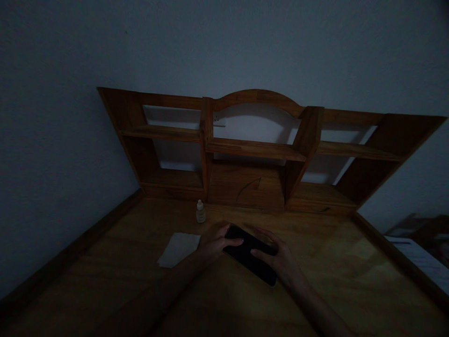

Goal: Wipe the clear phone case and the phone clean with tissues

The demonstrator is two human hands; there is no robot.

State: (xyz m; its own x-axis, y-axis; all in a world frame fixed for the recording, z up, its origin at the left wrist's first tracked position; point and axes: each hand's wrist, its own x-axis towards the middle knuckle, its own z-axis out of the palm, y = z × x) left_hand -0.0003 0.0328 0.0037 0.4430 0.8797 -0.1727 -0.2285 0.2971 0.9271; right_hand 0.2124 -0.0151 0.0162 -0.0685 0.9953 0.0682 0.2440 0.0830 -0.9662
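A dark smartphone (250, 260) with a black screen is held at a slant above the wooden desk. My left hand (218, 242) grips its far left end, the thumb lying over the screen. My right hand (277, 256) grips the right side, its thumb also on the screen and its fingers along the far edge. To the left of my left hand lies a flat white tissue or cloth (178, 249). A small clear bottle (200, 213) with a white cap stands upright behind it. The phone's underside is hidden.
A wooden shelf unit (256, 149) with open compartments stands along the desk's back edge, against the wall. Behind it shows a white power socket (219, 122). Raised wooden rims border the desk (326, 262). Beyond the right rim lie white papers (417, 257). The light is dim.
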